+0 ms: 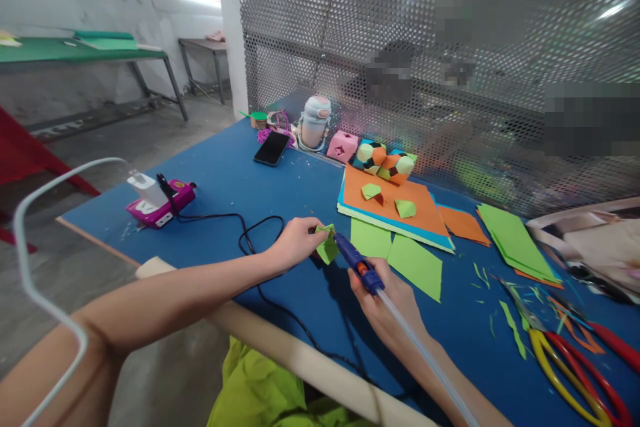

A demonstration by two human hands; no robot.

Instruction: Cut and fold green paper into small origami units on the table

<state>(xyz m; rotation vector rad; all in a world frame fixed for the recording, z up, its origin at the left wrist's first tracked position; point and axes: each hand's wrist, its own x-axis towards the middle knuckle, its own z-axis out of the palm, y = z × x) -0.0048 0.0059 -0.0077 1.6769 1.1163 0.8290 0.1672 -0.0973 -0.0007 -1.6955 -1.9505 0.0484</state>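
My left hand (299, 241) pinches a small folded piece of green paper (327, 248) above the blue table. Wrapped in my right hand (387, 290) is a blue hot glue gun (356, 259), with a long clear glue stick (425, 350) running out of its back end. The gun's nozzle is at the upper edge of the green piece; whether it touches the paper I cannot tell. Beyond my hands, two folded green-and-orange pieces (405, 208) sit on a stack of coloured paper (425, 193). Green paper squares (417, 263) lie just right of the gun.
A black cord (250, 223) runs from a magenta power strip (165, 203) across the blue table (215, 180). Along the mesh panel stand a phone (273, 148), a bottle (315, 123), a pink paper cube (343, 146) and patterned paper balls (397, 165). Scissors (563, 373) and scraps lie at right.
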